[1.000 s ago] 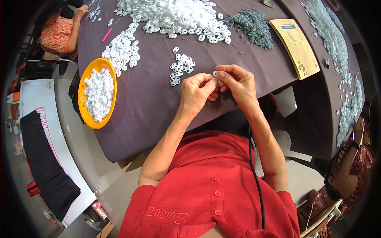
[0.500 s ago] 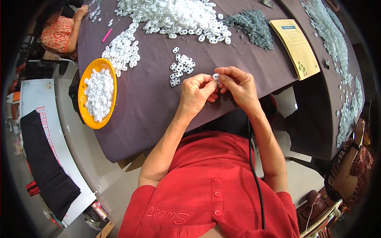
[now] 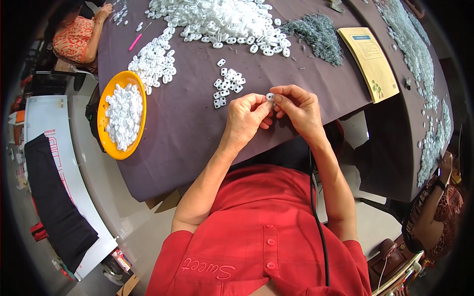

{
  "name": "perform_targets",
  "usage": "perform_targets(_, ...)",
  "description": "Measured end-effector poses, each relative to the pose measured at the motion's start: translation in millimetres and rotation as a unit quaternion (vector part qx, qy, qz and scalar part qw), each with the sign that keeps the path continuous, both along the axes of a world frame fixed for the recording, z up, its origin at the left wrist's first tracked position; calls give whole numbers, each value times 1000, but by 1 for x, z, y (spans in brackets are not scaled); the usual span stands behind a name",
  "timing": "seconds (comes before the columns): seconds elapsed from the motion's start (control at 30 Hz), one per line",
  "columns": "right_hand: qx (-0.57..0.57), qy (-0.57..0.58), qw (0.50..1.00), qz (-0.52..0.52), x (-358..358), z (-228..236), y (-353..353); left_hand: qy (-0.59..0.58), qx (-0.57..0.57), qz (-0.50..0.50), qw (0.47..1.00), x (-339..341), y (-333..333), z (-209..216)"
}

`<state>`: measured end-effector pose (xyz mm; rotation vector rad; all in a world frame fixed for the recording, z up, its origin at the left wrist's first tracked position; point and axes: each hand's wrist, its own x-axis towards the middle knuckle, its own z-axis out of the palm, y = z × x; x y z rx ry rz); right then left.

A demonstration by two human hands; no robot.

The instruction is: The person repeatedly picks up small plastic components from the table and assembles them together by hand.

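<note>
Right of yellow oval dish [image 3: 101, 126], well apart from it, both hands work at white holed piece [image 3: 270, 97]. Left hand [image 3: 245, 116]: thumb and forefinger pinched on piece. Right hand [image 3: 301, 111]: likewise pinched, opposite side; anything else in grip hidden. Nearer dish, also right: loose cluster of white two-hole pieces [image 3: 225, 92]. Step looks like fine fingertip work on single piece; next move likely calls for steady two-handed pinch.

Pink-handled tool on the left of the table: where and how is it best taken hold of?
Probably by the middle of its pink handle, pinched across its width, coming from above and the left. The handle is thicker than the slender shaft and slants toward the wearer; white pieces crowd its right.
</note>
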<state>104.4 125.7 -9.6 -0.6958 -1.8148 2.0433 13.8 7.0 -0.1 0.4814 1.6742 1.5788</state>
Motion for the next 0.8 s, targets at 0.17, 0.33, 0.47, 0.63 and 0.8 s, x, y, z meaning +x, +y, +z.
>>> perform_targets(0.17, 18, -26, 999, -4, -1, 4, 0, 5, -7, -11, 1000, -1, 0, -1)
perform_targets(0.33, 22, -11, 1000, 1, -2, 5, -3, -10, -5, 0, 1000, -1, 1, -4)
perform_targets(0.47, 27, -8, 1000, 6, -3, 7, -3, -30, 10, 14, 999, 0, 1, -4)
perform_targets(0.63, 44, -16, 999, 15, -2, 7, -4, -40, 25, 5, 999, -2, -1, -6)
perform_targets(0.8, 77, -1, 996, 55, 3, 7, -1, -57, 29, 2, 998, -3, -1, -4)
